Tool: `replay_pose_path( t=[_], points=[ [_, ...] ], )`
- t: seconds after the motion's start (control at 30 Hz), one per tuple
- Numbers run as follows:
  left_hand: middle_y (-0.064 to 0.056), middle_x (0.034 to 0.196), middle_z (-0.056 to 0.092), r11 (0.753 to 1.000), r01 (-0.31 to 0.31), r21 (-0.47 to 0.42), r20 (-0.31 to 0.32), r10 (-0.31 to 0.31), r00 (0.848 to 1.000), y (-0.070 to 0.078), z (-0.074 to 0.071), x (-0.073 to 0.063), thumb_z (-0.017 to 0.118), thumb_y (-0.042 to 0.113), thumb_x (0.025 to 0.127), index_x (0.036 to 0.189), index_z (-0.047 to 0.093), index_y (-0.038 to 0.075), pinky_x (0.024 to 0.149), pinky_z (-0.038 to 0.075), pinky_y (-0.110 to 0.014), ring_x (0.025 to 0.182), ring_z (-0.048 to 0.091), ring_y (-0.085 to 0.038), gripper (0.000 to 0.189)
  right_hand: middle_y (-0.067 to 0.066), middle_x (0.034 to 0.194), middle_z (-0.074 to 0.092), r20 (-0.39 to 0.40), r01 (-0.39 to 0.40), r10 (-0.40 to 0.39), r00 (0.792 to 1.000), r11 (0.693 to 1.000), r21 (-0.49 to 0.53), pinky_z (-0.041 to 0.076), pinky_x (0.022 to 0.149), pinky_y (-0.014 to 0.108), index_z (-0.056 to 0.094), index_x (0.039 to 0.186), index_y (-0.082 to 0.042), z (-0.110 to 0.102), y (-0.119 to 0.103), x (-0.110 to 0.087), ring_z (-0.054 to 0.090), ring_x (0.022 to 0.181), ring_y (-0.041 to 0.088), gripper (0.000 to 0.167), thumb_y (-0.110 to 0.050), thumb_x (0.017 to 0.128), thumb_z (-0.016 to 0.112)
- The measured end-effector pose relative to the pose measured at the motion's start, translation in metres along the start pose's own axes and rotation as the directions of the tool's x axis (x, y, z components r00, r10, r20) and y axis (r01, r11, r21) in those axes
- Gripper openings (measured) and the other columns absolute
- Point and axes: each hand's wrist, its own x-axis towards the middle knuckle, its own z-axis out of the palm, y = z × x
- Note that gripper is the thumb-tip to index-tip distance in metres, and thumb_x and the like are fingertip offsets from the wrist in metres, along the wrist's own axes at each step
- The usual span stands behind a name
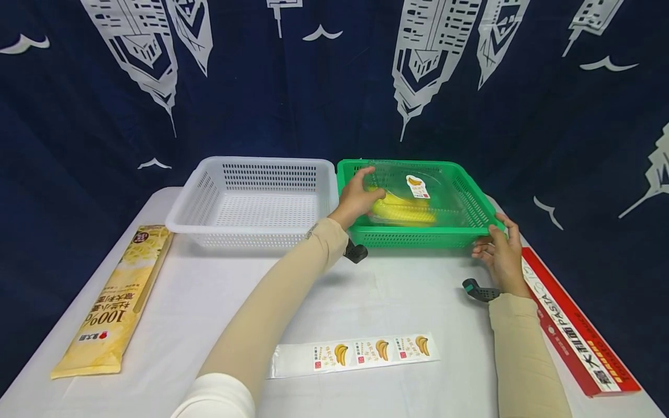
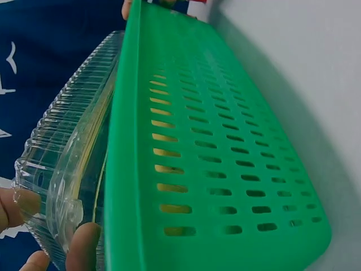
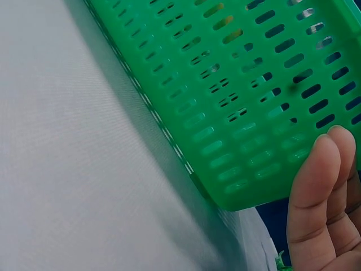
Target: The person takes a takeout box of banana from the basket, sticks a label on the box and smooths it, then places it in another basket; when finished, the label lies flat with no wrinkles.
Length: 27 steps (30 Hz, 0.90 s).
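Observation:
A clear plastic clamshell box (image 1: 446, 200) with yellow contents (image 1: 402, 212) and a banana sticker (image 1: 417, 187) sits inside the green basket (image 1: 413, 238). My left hand (image 1: 358, 200) reaches over the basket's left side and pinches the box's left edge. In the left wrist view, thumb and fingers are at the ribbed edge of the clear box (image 2: 56, 135), beside the green rim. At the basket's front right corner, my right hand (image 1: 504, 255) holds the rim. The right wrist view has its fingers (image 3: 316, 197) against the green wall; the thumb is out of that view.
A white basket (image 1: 251, 237) stands left of the green one, close beside it. A yellow pasta bag (image 1: 115, 302) lies at the left, a red pasta box (image 1: 580, 325) along the right edge. A strip of banana stickers (image 1: 355, 354) lies in front on the white table (image 1: 402, 290).

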Motion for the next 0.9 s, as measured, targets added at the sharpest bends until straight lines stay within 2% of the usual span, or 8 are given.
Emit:
replay_pose_path(
  t=[0.17, 0.23, 0.4, 0.5, 0.57, 0.73, 0.8, 0.9],
  points=[
    [-0.015, 0.128, 0.071, 0.998, 0.017, 0.066, 0.008, -0.017, 1.0, -0.001, 0.003, 0.005, 0.07, 0.013, 0.105, 0.166, 0.042, 0.023, 0.052, 0.046, -0.026, 0.047, 0.053, -0.014, 0.068, 0.003, 0.083, 0.062, -0.011, -0.006, 0.006, 1.0, 1.0, -0.008, 0.059, 0.057, 0.021, 0.036, 0.155, -0.027, 0.0, 0.001, 0.0, 0.062, 0.062, 0.011, 0.042, -0.022, 0.116, 0.05],
    [-0.013, 0.112, 0.072, 0.996, 0.024, 0.086, 0.013, -0.026, 1.0, -0.002, 0.004, 0.007, 0.069, 0.015, 0.106, 0.167, 0.042, 0.023, 0.051, 0.044, -0.026, 0.046, 0.053, -0.014, 0.068, 0.003, 0.083, 0.062, -0.01, -0.008, 0.008, 1.0, 1.0, -0.01, 0.059, 0.057, 0.021, 0.036, 0.155, -0.027, -0.001, 0.001, 0.0, 0.062, 0.062, 0.011, 0.041, -0.022, 0.116, 0.05],
    [-0.005, 0.069, 0.055, 0.989, 0.033, 0.143, 0.023, -0.037, 0.999, -0.006, 0.007, 0.012, 0.068, 0.02, 0.107, 0.168, 0.039, 0.024, 0.048, 0.039, -0.025, 0.044, 0.043, -0.01, 0.067, 0.003, 0.084, 0.062, -0.009, -0.004, 0.003, 1.0, 1.0, -0.019, 0.059, 0.057, 0.021, 0.035, 0.154, -0.028, -0.001, 0.001, 0.001, 0.061, 0.063, 0.011, 0.04, -0.021, 0.117, 0.049],
    [-0.005, 0.082, 0.061, 0.985, 0.026, 0.172, 0.01, -0.028, 1.0, -0.007, 0.007, 0.012, 0.068, 0.025, 0.108, 0.167, 0.039, 0.022, 0.052, 0.04, -0.027, 0.048, 0.041, -0.01, 0.066, 0.003, 0.084, 0.061, -0.013, -0.003, 0.003, 1.0, 1.0, -0.024, 0.059, 0.057, 0.021, 0.035, 0.155, -0.027, 0.0, 0.0, 0.001, 0.061, 0.063, 0.011, 0.041, -0.021, 0.117, 0.048],
    [-0.01, 0.103, 0.069, 0.981, 0.019, 0.191, 0.002, -0.02, 1.0, -0.007, 0.008, 0.012, 0.067, 0.029, 0.109, 0.167, 0.04, 0.02, 0.058, 0.043, -0.029, 0.056, 0.047, -0.014, 0.065, 0.003, 0.084, 0.061, -0.014, -0.007, 0.007, 1.0, 1.0, -0.022, 0.059, 0.057, 0.021, 0.034, 0.156, -0.026, 0.001, -0.001, 0.001, 0.061, 0.063, 0.011, 0.042, -0.021, 0.117, 0.048],
    [-0.017, 0.155, 0.058, 0.968, -0.018, 0.251, 0.009, 0.017, 1.0, -0.005, 0.008, 0.006, 0.065, 0.033, 0.111, 0.167, 0.038, 0.014, 0.094, 0.055, -0.042, 0.109, 0.067, -0.03, 0.065, 0.004, 0.084, 0.062, -0.014, -0.018, 0.017, 1.0, 1.0, -0.025, 0.059, 0.058, 0.022, 0.034, 0.156, -0.026, 0.002, -0.003, -0.001, 0.061, 0.063, 0.012, 0.042, -0.022, 0.117, 0.048],
    [-0.019, 0.16, 0.052, 0.962, -0.038, 0.271, 0.03, 0.031, 0.999, -0.005, 0.009, 0.005, 0.066, 0.03, 0.11, 0.167, 0.036, 0.012, 0.104, 0.052, -0.045, 0.126, 0.062, -0.034, 0.068, 0.004, 0.084, 0.062, -0.011, -0.019, 0.018, 1.0, 0.999, -0.026, 0.059, 0.058, 0.022, 0.034, 0.156, -0.026, 0.002, -0.003, -0.001, 0.061, 0.063, 0.012, 0.042, -0.022, 0.117, 0.048],
    [-0.023, 0.164, 0.045, 0.959, -0.055, 0.277, 0.079, 0.035, 0.996, -0.005, 0.011, 0.003, 0.068, 0.024, 0.108, 0.168, 0.034, 0.009, 0.106, 0.051, -0.046, 0.131, 0.058, -0.036, 0.071, 0.004, 0.084, 0.062, -0.007, -0.018, 0.018, 1.0, 1.0, -0.023, 0.059, 0.058, 0.022, 0.034, 0.156, -0.026, 0.001, -0.003, -0.002, 0.061, 0.064, 0.012, 0.042, -0.023, 0.117, 0.049]
  ],
)
